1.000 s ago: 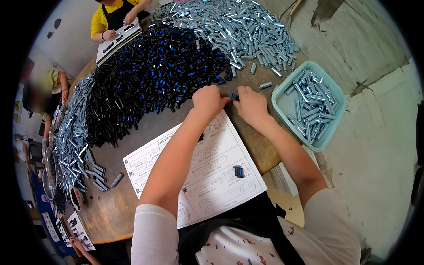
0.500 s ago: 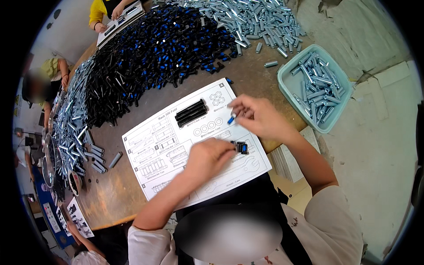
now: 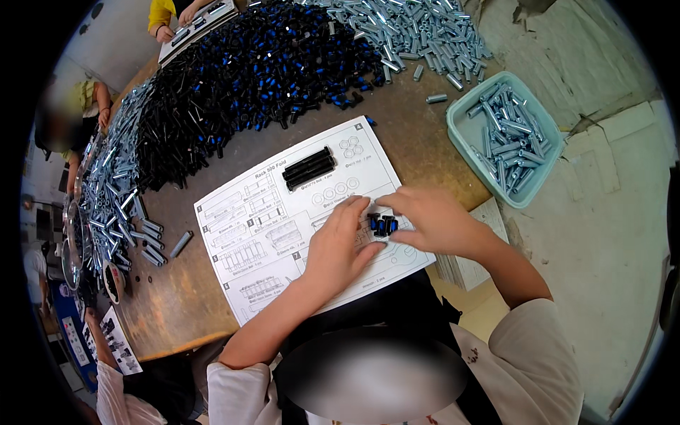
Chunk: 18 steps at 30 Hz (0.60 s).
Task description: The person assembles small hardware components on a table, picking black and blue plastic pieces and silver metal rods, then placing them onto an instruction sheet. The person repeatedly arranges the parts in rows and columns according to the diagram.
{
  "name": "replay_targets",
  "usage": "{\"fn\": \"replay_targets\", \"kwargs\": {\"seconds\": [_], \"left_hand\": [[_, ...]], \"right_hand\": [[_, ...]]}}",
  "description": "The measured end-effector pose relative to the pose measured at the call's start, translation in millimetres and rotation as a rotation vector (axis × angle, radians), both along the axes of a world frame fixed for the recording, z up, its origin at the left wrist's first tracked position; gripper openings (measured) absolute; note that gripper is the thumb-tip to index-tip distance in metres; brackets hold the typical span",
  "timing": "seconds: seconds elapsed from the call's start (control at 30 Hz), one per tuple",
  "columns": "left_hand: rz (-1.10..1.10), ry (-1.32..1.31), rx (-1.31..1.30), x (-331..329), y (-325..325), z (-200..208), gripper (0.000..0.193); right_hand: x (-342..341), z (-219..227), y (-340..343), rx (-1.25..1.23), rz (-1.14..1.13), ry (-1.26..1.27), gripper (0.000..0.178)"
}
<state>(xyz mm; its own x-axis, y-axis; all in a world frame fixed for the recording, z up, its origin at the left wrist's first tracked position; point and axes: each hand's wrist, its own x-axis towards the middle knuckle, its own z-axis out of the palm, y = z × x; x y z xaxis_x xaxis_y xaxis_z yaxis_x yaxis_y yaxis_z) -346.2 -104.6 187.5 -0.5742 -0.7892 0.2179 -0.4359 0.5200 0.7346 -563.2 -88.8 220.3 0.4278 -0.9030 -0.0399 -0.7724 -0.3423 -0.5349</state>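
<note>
A printed sheet [image 3: 248,205] with line drawings of parts lies at the table's near edge. On it sits a small row of short black bolts with blue-coated threads [image 3: 383,226]. From the left, my left hand [image 3: 341,244] curves around the row, thumb and fingers apart. Opposite it, my right hand [image 3: 439,225] has its index finger above the bolts and its thumb below them. Both hands are open; whether the fingertips touch the bolts I cannot tell. Several long black bolts [image 3: 309,168] lie side by side higher on the sheet.
A heap of black and blue bolts [image 3: 255,71] covers the table's far side. Silver tubes lie in piles [image 3: 425,35] beyond it and at left [image 3: 117,198]. A pale green bin [image 3: 453,134] of silver tubes stands right. Co-workers' hands [image 3: 164,33] show at far left.
My right hand has come down and left to the short bolts; the blue-ended bolt it held now appears to be in the row. My left hand has opened beside them.
</note>
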Motion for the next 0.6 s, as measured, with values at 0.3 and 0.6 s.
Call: {"fn": "replay_targets", "kwargs": {"seconds": [0.3, 0.6], "left_hand": [[0.093, -0.016, 0.082, -18, 12, -9, 0.067], [0.122, 0.024, 0.026, -21, 15, -16, 0.065]], "right_hand": [[-12, -11, 0, 0.016, 0.079, -0.080, 0.037], [-18, -19, -6, 0.005, 0.121, -0.147, 0.039]]}}
